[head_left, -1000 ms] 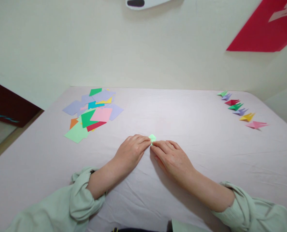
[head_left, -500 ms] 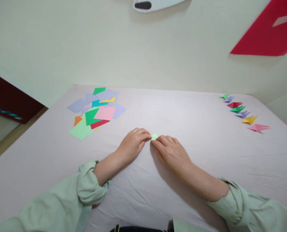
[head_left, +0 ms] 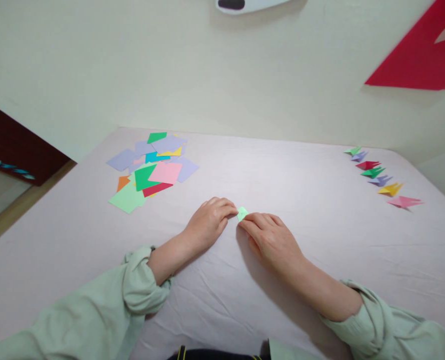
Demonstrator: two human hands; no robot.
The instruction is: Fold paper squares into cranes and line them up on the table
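A small light green piece of folded paper (head_left: pixel 242 214) lies on the table in front of me, between my fingertips. My left hand (head_left: pixel 212 218) has its fingers drawn together, the tips at the paper's left edge. My right hand (head_left: pixel 271 237) is closed on the paper's right side, covering part of it. How many folds the paper has I cannot tell. Both forearms rest on the white cloth, with pale green sleeves rolled up.
A loose pile of coloured paper sheets (head_left: pixel 165 173) lies at the back left. Several folded paper cranes (head_left: pixel 373 172) stand in a row at the right. The table's cloth (head_left: pixel 260 170) reaches a pale wall (head_left: pixel 207 75) where a red sheet (head_left: pixel 417 60) hangs.
Slightly more of the green paper shows between my hands. The whole view has shifted a little; the pile and the crane row are unchanged.
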